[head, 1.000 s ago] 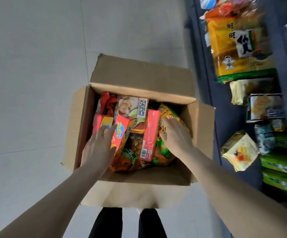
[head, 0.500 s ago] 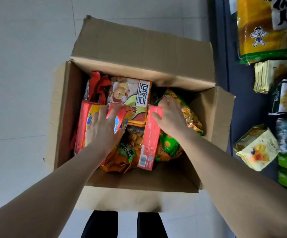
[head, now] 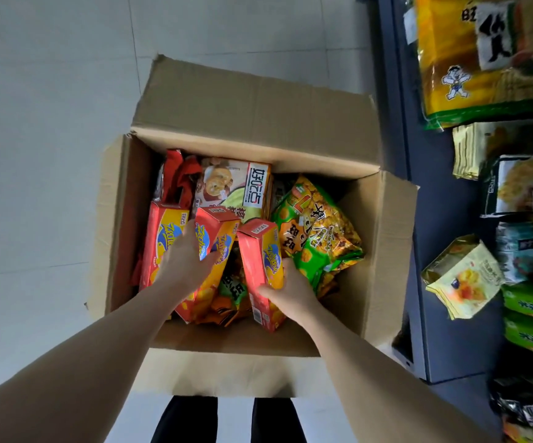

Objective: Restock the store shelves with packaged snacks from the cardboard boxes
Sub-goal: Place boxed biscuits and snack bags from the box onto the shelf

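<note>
Standing over the cardboard box (head: pixel 383 247) on the floor, the person has both forearms reaching down into it, dark trouser legs (head: pixel 227 420) showing at the near edge. The right hand (head: pixel 290 290) grips the near end of a red biscuit carton (head: pixel 260 266), thumb on its red side face and fingers wrapped behind. The left hand (head: pixel 187 265) lies over a second red carton (head: pixel 217 247) with fingers spread across its top; whether it has truly closed round that carton or only presses on it is hard to tell from this angle. A third carton (head: pixel 163 241) stands just left of it against the box wall.

These cartons look light and stiff, so I judge a firm pinch across the narrow faces near one end will lift them cleanly without crushing. Right of them lies a green snack bag (head: pixel 316 238), soft, puffed and probably slippery; better taken by its sealed edge or cradled. At the far wall sit a cookie box (head: pixel 236 190) and a red wrapper (head: pixel 179 177).

Well to the right stand the dark shelves (head: pixel 425 282), already holding a big yellow bag (head: pixel 482 59) and a small pale yellow pack (head: pixel 463 282) hanging over the edge.
</note>
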`<state>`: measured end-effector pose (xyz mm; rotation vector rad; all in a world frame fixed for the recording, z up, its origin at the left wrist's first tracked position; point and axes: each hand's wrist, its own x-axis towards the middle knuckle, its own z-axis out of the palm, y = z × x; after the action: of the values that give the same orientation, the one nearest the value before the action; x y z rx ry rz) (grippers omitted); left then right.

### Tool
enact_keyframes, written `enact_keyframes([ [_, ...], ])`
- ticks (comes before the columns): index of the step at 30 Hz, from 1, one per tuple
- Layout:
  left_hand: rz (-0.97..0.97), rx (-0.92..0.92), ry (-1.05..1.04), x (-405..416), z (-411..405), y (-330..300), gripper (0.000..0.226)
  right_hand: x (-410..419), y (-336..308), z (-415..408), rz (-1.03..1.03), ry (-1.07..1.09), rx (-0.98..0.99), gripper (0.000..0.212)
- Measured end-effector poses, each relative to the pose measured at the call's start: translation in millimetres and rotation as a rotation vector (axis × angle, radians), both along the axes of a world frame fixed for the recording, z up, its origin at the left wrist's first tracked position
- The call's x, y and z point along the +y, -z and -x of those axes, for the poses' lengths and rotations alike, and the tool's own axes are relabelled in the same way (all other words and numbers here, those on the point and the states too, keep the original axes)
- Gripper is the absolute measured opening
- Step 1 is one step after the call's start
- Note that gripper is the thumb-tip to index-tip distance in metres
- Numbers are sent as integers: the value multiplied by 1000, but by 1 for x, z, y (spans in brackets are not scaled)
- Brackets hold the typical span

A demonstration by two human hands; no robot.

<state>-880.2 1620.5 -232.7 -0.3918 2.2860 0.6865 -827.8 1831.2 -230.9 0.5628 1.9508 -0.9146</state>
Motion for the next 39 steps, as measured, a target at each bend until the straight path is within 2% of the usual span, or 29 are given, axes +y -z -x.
enact_keyframes([
  [2,-29,11,-1,-6,0,-13,79,-1,-13,0,-36,-41,89,50],
  [4,-63,39,-25,-12,2,-30,75,1,-31,5,-11,19,125,52],
  [8,-229,42,-233,-11,9,-80,62,16,-82,15,71,182,114,53],
  [11,-336,55,-300,2,14,-128,79,34,-136,21,120,227,156,52],
  [12,-383,57,-293,9,16,-146,80,40,-158,23,137,244,156,51],
  [13,-431,56,-279,18,18,-169,72,46,-183,25,149,260,156,49],
  [15,-507,76,-228,33,25,-209,51,57,-231,26,181,333,171,44],
  [18,-549,154,-127,57,39,-271,48,74,-301,23,227,458,222,30],
  [20,-559,209,-70,72,49,-311,46,81,-337,23,221,574,275,36],
  [23,-546,316,85,95,64,-383,67,91,-399,25,127,686,450,69],
  [24,-543,360,133,101,70,-404,79,96,-420,25,85,691,518,70],
  [27,-539,452,206,116,91,-460,102,116,-478,25,43,719,659,49],
  [30,-561,553,301,128,108,-511,106,134,-530,22,-20,725,812,40],
  [34,-548,704,424,145,124,-583,98,155,-599,11,-102,724,982,44],
  [39,-524,945,545,175,137,-676,94,182,-701,-8,-250,605,1135,40],
])
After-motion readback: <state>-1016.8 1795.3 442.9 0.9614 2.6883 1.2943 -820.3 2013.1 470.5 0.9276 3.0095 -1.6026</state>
